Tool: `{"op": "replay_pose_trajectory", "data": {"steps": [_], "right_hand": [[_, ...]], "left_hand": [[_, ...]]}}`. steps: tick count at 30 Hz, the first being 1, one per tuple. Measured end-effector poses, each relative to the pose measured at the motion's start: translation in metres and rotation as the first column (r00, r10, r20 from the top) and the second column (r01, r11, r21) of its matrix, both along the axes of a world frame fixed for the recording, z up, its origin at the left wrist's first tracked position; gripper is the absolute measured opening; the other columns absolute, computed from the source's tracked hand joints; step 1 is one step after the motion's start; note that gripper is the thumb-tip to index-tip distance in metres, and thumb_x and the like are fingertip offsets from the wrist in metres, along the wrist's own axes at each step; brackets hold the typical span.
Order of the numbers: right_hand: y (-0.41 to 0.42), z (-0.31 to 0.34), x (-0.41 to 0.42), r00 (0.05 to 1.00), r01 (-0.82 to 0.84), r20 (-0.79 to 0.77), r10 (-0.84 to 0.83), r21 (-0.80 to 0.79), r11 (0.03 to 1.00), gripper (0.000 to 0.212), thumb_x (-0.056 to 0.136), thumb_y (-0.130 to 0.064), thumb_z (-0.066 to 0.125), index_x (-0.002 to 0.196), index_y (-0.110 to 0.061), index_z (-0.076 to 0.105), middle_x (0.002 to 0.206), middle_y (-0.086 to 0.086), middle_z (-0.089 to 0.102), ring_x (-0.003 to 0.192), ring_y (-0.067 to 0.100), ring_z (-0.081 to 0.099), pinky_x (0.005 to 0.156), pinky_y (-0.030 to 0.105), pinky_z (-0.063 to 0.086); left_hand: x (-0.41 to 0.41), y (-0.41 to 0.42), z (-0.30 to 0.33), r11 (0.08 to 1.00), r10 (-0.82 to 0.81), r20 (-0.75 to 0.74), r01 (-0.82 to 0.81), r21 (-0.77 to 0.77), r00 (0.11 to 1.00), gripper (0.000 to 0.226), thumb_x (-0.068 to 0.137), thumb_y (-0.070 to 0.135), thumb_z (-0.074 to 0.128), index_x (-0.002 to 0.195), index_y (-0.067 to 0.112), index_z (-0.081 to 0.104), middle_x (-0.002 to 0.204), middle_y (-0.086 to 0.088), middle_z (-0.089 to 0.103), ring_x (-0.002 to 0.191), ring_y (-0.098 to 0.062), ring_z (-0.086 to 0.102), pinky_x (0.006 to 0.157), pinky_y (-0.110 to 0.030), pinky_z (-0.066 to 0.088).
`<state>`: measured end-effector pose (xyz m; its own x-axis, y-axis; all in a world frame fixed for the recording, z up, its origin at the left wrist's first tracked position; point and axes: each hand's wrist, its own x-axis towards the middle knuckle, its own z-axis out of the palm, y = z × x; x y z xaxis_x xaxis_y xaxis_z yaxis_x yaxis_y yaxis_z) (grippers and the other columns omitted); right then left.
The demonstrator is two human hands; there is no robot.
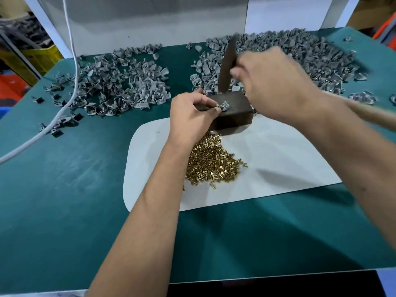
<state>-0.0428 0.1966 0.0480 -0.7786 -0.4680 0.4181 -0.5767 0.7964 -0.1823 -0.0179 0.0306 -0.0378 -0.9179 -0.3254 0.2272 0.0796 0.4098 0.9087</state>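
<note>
A dark block (233,113) stands on the far edge of a white sheet (278,159) on the green desk (64,189). On top of the block, at its left side, lies a small grey part (224,105); the left hand (192,116) pinches it between thumb and fingertips. Just above the block, the right hand (272,82) has its fingers curled around a dark flat bar (227,67), which stands almost upright and is a little blurred. In front of the block lies a heap of brass rivets (212,161). Behind the block, one pile of grey parts (120,82) lies to the left and a bigger pile (300,52) to the right. A white cable (72,61) runs far left of the block.
</note>
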Motion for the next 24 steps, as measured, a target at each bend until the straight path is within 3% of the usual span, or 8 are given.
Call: {"op": "replay_pose_trajectory", "data": {"steps": [2,4,7,11,13,16,20,24], "right_hand": [[-0.001,-0.006,0.003,1.000,0.012,-0.029,-0.012,-0.018,1.000,0.029,0.109,-0.031,0.036,0.113,-0.012,0.058,0.075,0.004,0.053,0.055,0.022,0.045,0.058,0.037,0.041],[-0.006,-0.019,0.009,0.998,0.007,0.060,-0.014,0.117,0.993,0.030,0.110,-0.031,0.035,0.113,-0.010,0.057,0.085,0.012,0.058,0.062,0.029,0.049,0.061,0.040,0.043],[-0.003,-0.010,0.002,0.993,0.012,0.112,-0.026,0.128,0.992,0.029,0.108,-0.033,0.042,0.101,-0.012,0.061,0.088,0.017,0.064,0.074,0.039,0.059,0.065,0.041,0.048],[0.001,-0.004,0.003,0.999,0.038,-0.004,-0.039,-0.148,0.988,0.030,0.108,-0.033,0.043,0.103,-0.011,0.063,0.081,0.012,0.063,0.061,0.029,0.056,0.060,0.039,0.048],[-0.005,-0.016,0.010,0.995,0.034,0.098,-0.033,-0.015,0.999,0.029,0.109,-0.033,0.041,0.101,-0.013,0.059,0.082,0.012,0.060,0.064,0.029,0.055,0.064,0.041,0.048],[-0.002,-0.012,0.004,0.989,0.034,0.142,-0.046,0.085,0.996,0.026,0.108,-0.034,0.042,0.093,-0.018,0.056,0.078,0.012,0.056,0.069,0.035,0.053,0.066,0.041,0.048],[0.003,-0.009,0.001,0.998,0.057,-0.024,-0.060,-0.106,0.993,0.028,0.107,-0.034,0.043,0.097,-0.013,0.058,0.069,0.008,0.050,0.059,0.032,0.050,0.059,0.037,0.040],[-0.001,-0.017,0.004,0.992,0.035,0.117,-0.046,0.097,0.995,0.028,0.109,-0.033,0.041,0.097,-0.014,0.057,0.078,0.014,0.055,0.071,0.037,0.053,0.067,0.043,0.047]], "left_hand": [[-0.002,-0.001,-0.001,1.000,0.016,-0.001,-0.016,-0.015,1.000,0.011,0.078,0.006,0.085,0.081,0.016,0.081,0.097,0.017,0.060,0.129,-0.004,0.057,0.093,-0.001,0.040],[-0.002,-0.001,-0.002,1.000,0.006,-0.006,-0.006,0.007,1.000,0.013,0.077,0.003,0.085,0.080,0.015,0.081,0.093,0.016,0.063,0.131,-0.006,0.057,0.103,-0.013,0.045],[-0.003,0.000,-0.003,1.000,-0.004,-0.007,0.004,0.028,1.000,0.014,0.077,0.000,0.084,0.080,0.014,0.081,0.093,0.013,0.065,0.133,-0.009,0.056,0.111,-0.027,0.045],[-0.003,-0.002,-0.005,1.000,0.004,-0.018,-0.003,0.009,1.000,0.012,0.077,0.004,0.085,0.081,0.014,0.081,0.115,0.001,0.071,0.134,-0.009,0.054,0.120,-0.032,0.035],[-0.005,-0.002,-0.005,1.000,0.026,-0.013,-0.026,-0.006,1.000,0.012,0.076,0.005,0.086,0.082,0.015,0.081,0.123,-0.004,0.069,0.138,-0.012,0.051,0.125,-0.041,0.026],[-0.008,-0.003,-0.005,0.996,0.060,0.059,-0.056,-0.064,0.996,0.014,0.076,0.014,0.087,0.084,0.024,0.081,0.142,-0.009,0.062,0.149,-0.016,0.038,0.127,-0.039,0.014],[-0.010,-0.007,-0.009,0.998,0.042,0.082,-0.038,-0.048,0.996,0.013,0.077,0.020,0.087,0.080,0.031,0.080,0.151,-0.007,0.054,0.152,-0.018,0.032,0.126,-0.046,0.019],[-0.011,-0.006,-0.009,0.999,0.044,0.092,-0.043,-0.019,0.995,0.013,0.077,0.018,0.086,0.083,0.029,0.081,0.152,-0.005,0.053,0.152,-0.018,0.032,0.123,-0.045,0.027]]}}
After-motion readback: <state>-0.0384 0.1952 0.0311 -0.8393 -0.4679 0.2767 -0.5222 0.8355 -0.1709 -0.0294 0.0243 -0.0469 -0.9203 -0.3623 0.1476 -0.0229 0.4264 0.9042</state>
